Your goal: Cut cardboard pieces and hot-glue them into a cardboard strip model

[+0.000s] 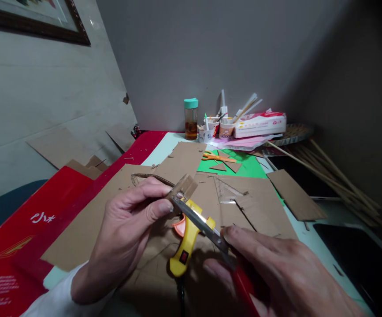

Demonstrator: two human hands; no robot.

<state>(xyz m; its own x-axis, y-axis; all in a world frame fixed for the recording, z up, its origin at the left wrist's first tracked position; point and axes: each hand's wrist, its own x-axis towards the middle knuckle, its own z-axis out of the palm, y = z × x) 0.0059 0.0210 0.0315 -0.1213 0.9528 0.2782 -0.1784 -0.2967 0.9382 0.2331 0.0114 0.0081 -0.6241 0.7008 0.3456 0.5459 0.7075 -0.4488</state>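
Between the thumb and fingers of my left hand [134, 224] is a small folded cardboard piece [184, 186], held up above the table. My right hand [276, 264] grips a pair of red-handled scissors [207, 229]. Their blades point up and left, and the tips touch or lie right at the near end of the cardboard piece. Whether the blades are parted there I cannot tell. Behind and below the blades lies a yellow hot glue gun [186, 246] with a red switch and a dark cord. An orange part shows beside it, mostly hidden by my left hand.
Large cardboard sheets [180, 160] cover the table, with a clear set square [227, 191] on them. Orange scissors [219, 157] lie on green paper [207, 166]. Behind stand a bottle [191, 119], paper cups [226, 128] and a tissue pack [260, 124]. At right are sticks [343, 176] and a black tablet-like slab [352, 255].
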